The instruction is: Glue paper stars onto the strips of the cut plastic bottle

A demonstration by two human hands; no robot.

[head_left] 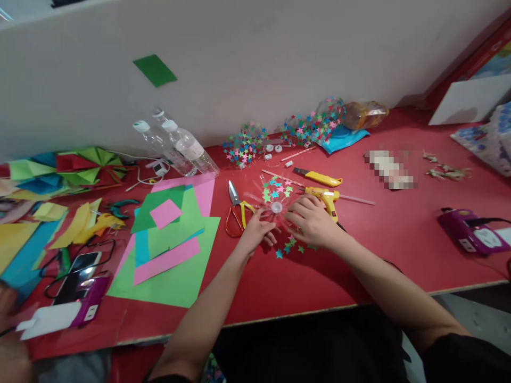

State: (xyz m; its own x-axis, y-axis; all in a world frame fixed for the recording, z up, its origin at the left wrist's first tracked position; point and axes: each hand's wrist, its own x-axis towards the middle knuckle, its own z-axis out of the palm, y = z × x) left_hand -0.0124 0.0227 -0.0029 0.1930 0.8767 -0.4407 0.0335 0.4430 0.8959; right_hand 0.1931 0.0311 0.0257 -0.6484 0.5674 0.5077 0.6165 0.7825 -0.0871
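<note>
A clear plastic piece (276,207) lies in front of me, a small round cup at its middle and thin strips fanned out around it. Star shapes (275,186) in green, blue and pink sit at the strips' far ends, with more stars (290,246) on the near side. At its left edge is my left hand (258,230), fingers apart and touching the strips. My right hand (311,221) curls over the right side, its fingers bent together on the strips; the fingertips are partly hidden. Red-and-yellow-handled scissors (235,213) lie left of the piece.
Behind my right hand are a yellow glue gun (329,199) and a yellow cutter knife (323,178). Star-covered plastic balls (245,144) and clear bottles (186,146) stand along the wall. Coloured paper (159,287) is stacked left; a purple power strip (471,231) sits right.
</note>
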